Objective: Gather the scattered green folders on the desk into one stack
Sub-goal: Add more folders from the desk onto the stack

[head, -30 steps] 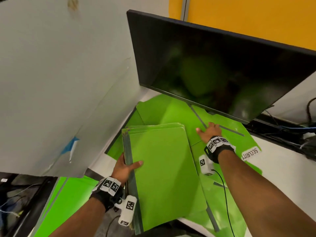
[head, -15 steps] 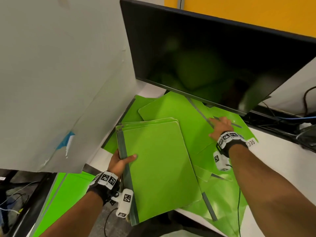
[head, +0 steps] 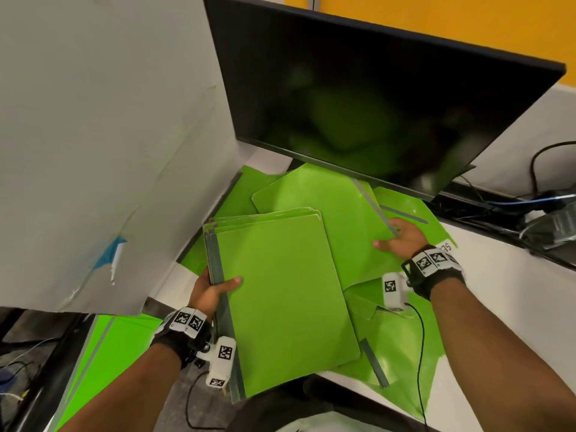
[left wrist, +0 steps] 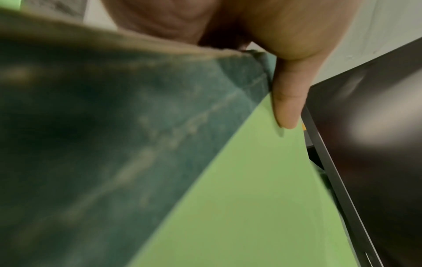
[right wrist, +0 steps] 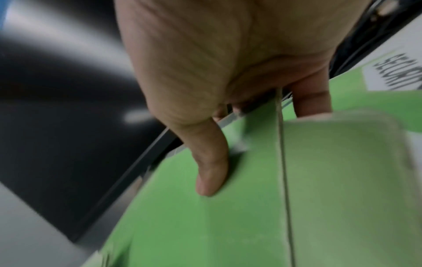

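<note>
surface: white table (head: 498, 294), loose green folders (head: 402, 347) strewn over it below a dark monitor (head: 374, 98) | room: grey partition (head: 93, 135) left, yellow wall (head: 467, 23) behind | writing: white label (right wrist: 397, 72), partly readable "SECURIT" | left hand (head: 208, 291) grip: clasps stack of green folders (head: 280, 300) at spine | right hand (head: 402, 238) grip: pinches a single green folder (head: 327, 194) by its edge

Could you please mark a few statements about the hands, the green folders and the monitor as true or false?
1. The left hand grips a stack of flat green card folders by its grey spine. True.
2. The right hand rests idle on bare desk. False: it pinches the edge of a loose green folder.
3. The wide black monitor is switched on, showing a document. False: its screen is dark.
4. More green folders lie under the stack. True.
</note>
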